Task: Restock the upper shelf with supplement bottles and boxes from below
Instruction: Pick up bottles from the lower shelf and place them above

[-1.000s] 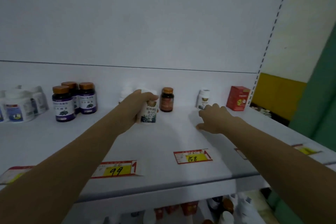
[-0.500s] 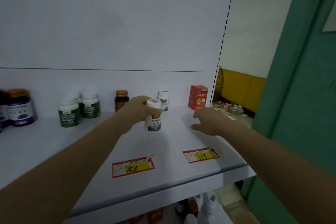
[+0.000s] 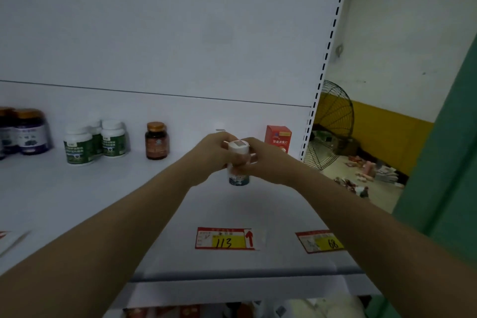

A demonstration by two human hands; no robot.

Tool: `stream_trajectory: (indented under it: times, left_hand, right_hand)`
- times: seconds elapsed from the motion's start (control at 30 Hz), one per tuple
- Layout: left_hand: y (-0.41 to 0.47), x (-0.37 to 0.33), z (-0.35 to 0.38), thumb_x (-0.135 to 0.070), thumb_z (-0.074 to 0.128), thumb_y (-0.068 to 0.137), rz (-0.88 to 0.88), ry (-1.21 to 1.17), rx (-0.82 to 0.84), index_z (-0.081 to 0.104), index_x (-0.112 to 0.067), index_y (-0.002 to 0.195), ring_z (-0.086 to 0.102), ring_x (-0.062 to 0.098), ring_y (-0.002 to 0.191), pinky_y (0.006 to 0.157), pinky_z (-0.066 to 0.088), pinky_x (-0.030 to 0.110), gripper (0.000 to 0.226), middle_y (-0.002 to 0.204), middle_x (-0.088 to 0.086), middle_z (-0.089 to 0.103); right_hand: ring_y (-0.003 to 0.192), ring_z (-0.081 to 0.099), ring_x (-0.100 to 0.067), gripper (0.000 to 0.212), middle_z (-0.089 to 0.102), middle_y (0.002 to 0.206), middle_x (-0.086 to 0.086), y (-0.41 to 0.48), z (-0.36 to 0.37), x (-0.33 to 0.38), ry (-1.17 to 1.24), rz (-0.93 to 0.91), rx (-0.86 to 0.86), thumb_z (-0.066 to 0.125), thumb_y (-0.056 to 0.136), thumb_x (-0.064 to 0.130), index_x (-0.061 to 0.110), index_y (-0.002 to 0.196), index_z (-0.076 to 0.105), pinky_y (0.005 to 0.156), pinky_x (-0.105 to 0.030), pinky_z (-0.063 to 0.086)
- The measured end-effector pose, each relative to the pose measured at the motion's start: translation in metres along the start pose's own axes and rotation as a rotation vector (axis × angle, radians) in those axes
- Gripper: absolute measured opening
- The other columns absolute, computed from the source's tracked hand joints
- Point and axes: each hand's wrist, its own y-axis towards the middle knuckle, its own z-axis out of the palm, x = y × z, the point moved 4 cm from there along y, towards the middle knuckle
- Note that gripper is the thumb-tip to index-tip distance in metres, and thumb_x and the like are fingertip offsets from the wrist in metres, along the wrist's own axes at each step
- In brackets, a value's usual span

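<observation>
Carried rightward along the upper shelf [image 3: 103, 201], the left hand [image 3: 209, 155] curls its fingers round the white bottle [image 3: 238, 178]; bottle lies between both hands, equally near, long axis vertical, cap up, base at shelf level, contact uncertain; right hand [image 3: 263, 161], formerly apart, now wraps it too; red box [image 3: 278, 138] just behind.

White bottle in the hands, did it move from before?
Yes. The white bottle has gone right along the shelf: it was left of the brown bottle, and now it is close to the red box.
</observation>
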Motion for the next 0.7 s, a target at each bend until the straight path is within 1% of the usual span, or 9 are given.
stream_trajectory:
  times: [0.07,0.13,0.23,0.3,0.43,0.5,0.57,0.63,0.7]
  left_hand:
    - [0.003,0.0,0.004,-0.008,0.073,0.077,-0.003,0.062,0.004,0.06,-0.003,0.112,0.062,0.029,0.104,0.092,0.053,0.039,0.038,0.109,0.014,0.064]
    - [0.006,0.001,0.003,-0.017,0.074,0.077,-0.002,0.252,0.001,0.059,-0.008,0.118,0.058,0.026,0.109,0.094,0.049,0.036,0.044,0.117,0.008,0.062]
    - [0.011,0.006,-0.009,-0.028,0.073,0.079,-0.015,0.632,-0.011,0.048,-0.013,0.132,0.052,0.023,0.116,0.097,0.044,0.032,0.06,0.132,0.006,0.053]
    - [0.01,0.013,-0.021,-0.033,0.067,0.084,-0.039,0.82,0.001,0.044,-0.014,0.135,0.051,0.023,0.118,0.095,0.042,0.03,0.059,0.135,0.007,0.051]
    - [0.007,0.037,-0.043,-0.043,0.053,0.09,-0.126,1.117,0.0,0.043,-0.013,0.133,0.052,0.025,0.113,0.092,0.047,0.036,0.053,0.13,0.01,0.049]
    - [0.006,0.048,-0.05,-0.042,0.049,0.092,-0.162,1.189,0.008,0.043,-0.013,0.132,0.053,0.026,0.112,0.089,0.048,0.037,0.05,0.127,0.01,0.048]
    - [0.007,0.055,-0.055,-0.042,0.048,0.093,-0.185,1.208,0.014,0.042,-0.013,0.132,0.053,0.026,0.111,0.089,0.048,0.037,0.05,0.127,0.01,0.048]
    - [0.008,0.061,-0.059,-0.044,0.047,0.093,-0.203,1.185,0.011,0.041,-0.013,0.133,0.052,0.026,0.112,0.091,0.048,0.038,0.051,0.128,0.01,0.048]
    - [0.01,0.064,-0.061,-0.046,0.046,0.092,-0.21,1.164,0.008,0.041,-0.014,0.134,0.052,0.026,0.113,0.092,0.047,0.038,0.053,0.129,0.009,0.049]
  right_hand:
    - [0.105,0.058,-0.018,0.056,0.059,0.123,-0.004,0.002,-0.001,-0.007,0.035,-0.007,0.0,0.071,0.081,0.025,0.016,0.13,0.045,0.077,-0.017,0.045]
    - [0.101,0.057,-0.016,0.055,0.059,0.121,-0.004,0.003,-0.002,-0.014,0.037,-0.004,0.0,0.072,0.08,0.024,0.016,0.128,0.046,0.071,-0.013,0.042]
    - [0.096,0.055,-0.016,0.054,0.059,0.116,-0.005,0.008,-0.007,-0.028,0.02,0.059,-0.03,0.074,0.078,0.025,0.013,0.123,0.047,0.076,-0.023,0.046]
    - [0.094,0.054,-0.017,0.052,0.057,0.108,-0.003,0.013,-0.011,-0.035,0.008,0.106,-0.053,0.075,0.077,0.027,0.012,0.119,0.048,0.077,-0.027,0.046]
    - [0.085,0.053,-0.016,0.049,0.056,0.101,-0.003,0.029,-0.018,-0.038,-0.01,0.135,-0.092,0.076,0.077,0.026,0.011,0.114,0.048,0.063,-0.022,0.042]
    - [0.073,0.05,-0.011,0.044,0.053,0.093,-0.001,0.04,-0.019,-0.039,0.008,0.149,-0.122,0.075,0.078,0.026,0.011,0.108,0.048,0.057,-0.021,0.042]
    - [0.068,0.047,-0.009,0.044,0.052,0.091,-0.002,0.05,-0.018,-0.039,-0.008,0.159,-0.151,0.074,0.078,0.028,0.009,0.108,0.049,0.054,-0.021,0.039]
    - [0.073,0.048,-0.013,0.047,0.053,0.094,-0.003,0.061,-0.014,-0.039,-0.023,0.167,-0.17,0.074,0.079,0.03,0.007,0.112,0.05,0.051,-0.02,0.033]
    - [0.079,0.05,-0.016,0.048,0.053,0.096,-0.004,0.071,-0.008,-0.038,-0.023,0.18,-0.172,0.074,0.079,0.03,0.006,0.114,0.05,0.051,-0.02,0.033]
